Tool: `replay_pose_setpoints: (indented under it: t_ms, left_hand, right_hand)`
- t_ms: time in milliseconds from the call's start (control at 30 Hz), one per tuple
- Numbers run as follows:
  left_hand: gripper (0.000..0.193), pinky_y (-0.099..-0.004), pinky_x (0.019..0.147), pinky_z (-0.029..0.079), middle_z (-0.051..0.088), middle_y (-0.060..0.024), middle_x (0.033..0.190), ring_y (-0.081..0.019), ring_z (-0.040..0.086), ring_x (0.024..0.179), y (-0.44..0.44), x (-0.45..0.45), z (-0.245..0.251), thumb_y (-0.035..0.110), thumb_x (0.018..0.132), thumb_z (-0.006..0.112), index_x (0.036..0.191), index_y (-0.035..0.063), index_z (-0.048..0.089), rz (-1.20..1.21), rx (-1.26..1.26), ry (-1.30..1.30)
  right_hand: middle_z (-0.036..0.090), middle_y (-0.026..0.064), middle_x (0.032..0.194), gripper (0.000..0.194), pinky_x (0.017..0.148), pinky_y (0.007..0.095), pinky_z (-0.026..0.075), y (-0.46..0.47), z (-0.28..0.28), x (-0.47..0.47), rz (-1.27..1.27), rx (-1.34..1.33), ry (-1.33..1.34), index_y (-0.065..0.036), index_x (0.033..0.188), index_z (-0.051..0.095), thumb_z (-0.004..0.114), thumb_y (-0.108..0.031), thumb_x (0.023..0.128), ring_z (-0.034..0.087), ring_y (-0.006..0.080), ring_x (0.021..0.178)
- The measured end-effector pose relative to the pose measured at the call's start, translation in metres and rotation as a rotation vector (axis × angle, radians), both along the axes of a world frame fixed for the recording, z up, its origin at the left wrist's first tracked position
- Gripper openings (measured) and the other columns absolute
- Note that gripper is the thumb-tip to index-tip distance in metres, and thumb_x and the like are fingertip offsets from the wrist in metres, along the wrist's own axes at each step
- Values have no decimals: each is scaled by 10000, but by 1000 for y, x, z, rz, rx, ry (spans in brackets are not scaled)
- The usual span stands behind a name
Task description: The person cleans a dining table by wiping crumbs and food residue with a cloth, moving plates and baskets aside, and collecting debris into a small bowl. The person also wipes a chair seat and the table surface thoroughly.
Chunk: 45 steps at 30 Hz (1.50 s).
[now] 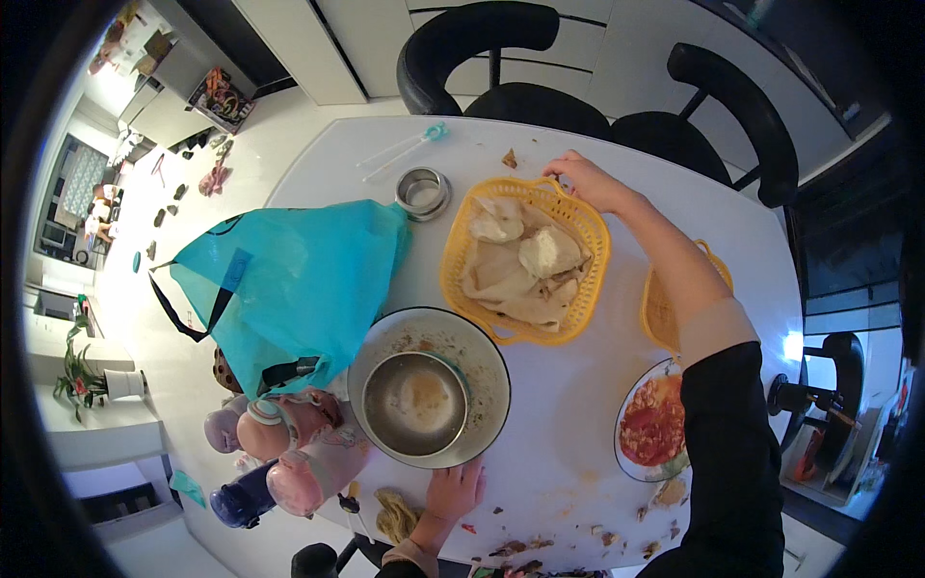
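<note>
My right hand [589,184] reaches across to the far side of a yellow plastic basket [598,278], its fingers curled at the handle. A pale cloth [498,278] lines this basket, with two cream-white lumps [553,251] on it. Near the front edge, my left hand [454,491] rests with its fingertips against the rim of a white enamel basin [491,404]; its grip is partly hidden. Inside the basin stands a stainless steel bowl [415,404] with brownish residue on its bottom. Brown specks dot the basin's inner wall.
A turquoise bag [289,274] and several water bottles [300,480] crowd the left. Beyond are a steel container [423,193] and clear plastic sticks [401,152]. A plate of red food [650,426] and another yellow basket [657,311] lie right. Scraps [520,547] litter the front.
</note>
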<state>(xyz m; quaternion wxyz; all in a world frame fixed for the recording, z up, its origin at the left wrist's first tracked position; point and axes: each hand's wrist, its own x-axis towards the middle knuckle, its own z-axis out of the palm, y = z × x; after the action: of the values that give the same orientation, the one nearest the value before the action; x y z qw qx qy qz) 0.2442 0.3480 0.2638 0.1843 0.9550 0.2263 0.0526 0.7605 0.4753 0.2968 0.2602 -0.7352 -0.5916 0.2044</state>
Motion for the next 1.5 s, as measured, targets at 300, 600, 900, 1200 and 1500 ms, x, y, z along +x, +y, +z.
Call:
replay_pose_setpoints:
  t_ms: [300, 600, 900, 1200, 1500]
  left_hand:
    - [367, -548, 929, 365, 509, -181, 1096, -407, 478, 1057, -1, 0, 0, 175, 809, 595, 1139, 29, 527, 10, -3, 8]
    - [308, -532, 942, 359, 505, -169, 1125, -386, 482, 1056, -2, 4, -2, 139, 811, 589, 1089, 23, 524, 7, -26, -61]
    - [374, -549, 963, 335, 469, -217, 1166, -412, 428, 1102, 2, 3, 4, 118, 810, 571, 1150, -6, 478, -5, -11, -61]
    - [371, -509, 980, 304, 441, -223, 1227, -399, 396, 1135, -10, 19, -2, 61, 829, 525, 1184, -25, 458, -59, -9, -171]
    - [318, -479, 963, 312, 451, -217, 1204, -382, 399, 1126, -13, 17, 5, 41, 849, 480, 1156, -39, 463, -93, 167, -197]
  right_hand:
    - [589, 101, 673, 79, 576, 338, 421, 11, -7, -7, 38, -45, 25, -15, 722, 593, 615, -91, 726, 523, 191, 627]
    - [638, 76, 682, 105, 596, 293, 497, -11, -13, 5, -206, 93, 170, -9, 766, 652, 678, -16, 665, 620, 157, 641]
    - [634, 55, 764, 174, 599, 249, 524, -106, 95, -17, -337, 249, 627, 0, 900, 627, 673, -36, 737, 599, 111, 626]
    - [544, 51, 893, 261, 543, 231, 434, -417, 224, -172, -593, 300, 458, -16, 1017, 569, 597, -37, 758, 501, 103, 623]
    - [604, 55, 783, 105, 578, 217, 453, -730, 151, -358, -1603, 510, 799, -51, 918, 561, 557, 0, 827, 562, 88, 654]
